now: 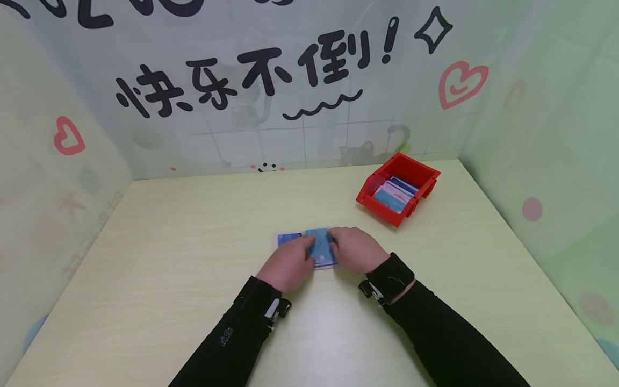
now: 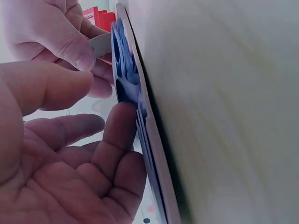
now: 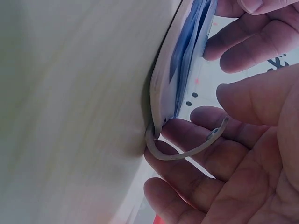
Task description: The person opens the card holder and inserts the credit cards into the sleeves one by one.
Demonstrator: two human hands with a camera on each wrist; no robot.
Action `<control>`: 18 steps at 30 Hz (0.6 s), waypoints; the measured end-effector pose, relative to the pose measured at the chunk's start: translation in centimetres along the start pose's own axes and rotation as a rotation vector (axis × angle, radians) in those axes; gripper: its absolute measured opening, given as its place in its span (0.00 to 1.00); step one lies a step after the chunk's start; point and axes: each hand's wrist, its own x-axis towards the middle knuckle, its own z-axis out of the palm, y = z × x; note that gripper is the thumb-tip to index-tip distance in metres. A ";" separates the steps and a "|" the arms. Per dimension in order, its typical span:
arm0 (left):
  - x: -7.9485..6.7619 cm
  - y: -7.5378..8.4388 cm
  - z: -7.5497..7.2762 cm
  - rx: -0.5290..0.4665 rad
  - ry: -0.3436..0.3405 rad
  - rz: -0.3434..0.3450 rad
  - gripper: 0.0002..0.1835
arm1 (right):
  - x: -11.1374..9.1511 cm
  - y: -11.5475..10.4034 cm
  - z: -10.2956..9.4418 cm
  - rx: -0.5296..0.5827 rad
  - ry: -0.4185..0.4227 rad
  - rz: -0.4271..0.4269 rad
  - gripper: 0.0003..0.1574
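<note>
A thin card holder (image 1: 325, 265) with a pale cover lies opened out on the table, blue cards (image 1: 319, 243) showing in its sleeves. My left hand (image 1: 289, 263) is at its near-left part; in the left wrist view the bent fingers (image 2: 122, 126) touch the sleeves while the thumb stands apart. At the right edge is my right hand (image 1: 359, 250). A pale curved strap (image 3: 187, 154) with a snap runs from the holder's edge across the right fingers (image 3: 205, 149), whose thumb is apart from it.
Behind and to the right, a red bin (image 1: 419, 171) sits on the pale wooden table (image 1: 193, 215) with several cards (image 1: 394, 194) inside. Printed curtains (image 1: 271, 107) stand along the back and both sides.
</note>
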 end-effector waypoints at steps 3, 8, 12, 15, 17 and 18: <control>-0.1 0.0 0.0 -0.017 -0.001 0.015 0.29 | 0.0 0.0 0.1 -0.006 0.006 -0.006 0.31; -0.1 -0.4 -0.2 -0.054 0.005 0.025 0.29 | 0.1 -0.2 -0.1 0.003 0.008 0.007 0.32; -0.2 -0.8 -0.4 -0.075 0.027 -0.012 0.29 | 0.1 -0.2 -0.2 0.009 0.006 0.024 0.34; -0.4 -1.1 -0.9 -0.056 0.055 -0.075 0.29 | 0.0 -0.1 -0.3 0.038 -0.008 0.053 0.39; -0.6 -1.3 -1.3 -0.017 0.072 -0.111 0.30 | -0.1 0.0 -0.4 0.070 -0.020 0.071 0.43; -0.7 -1.4 -1.5 0.004 0.079 -0.121 0.30 | -0.1 0.1 -0.5 0.087 -0.027 0.082 0.45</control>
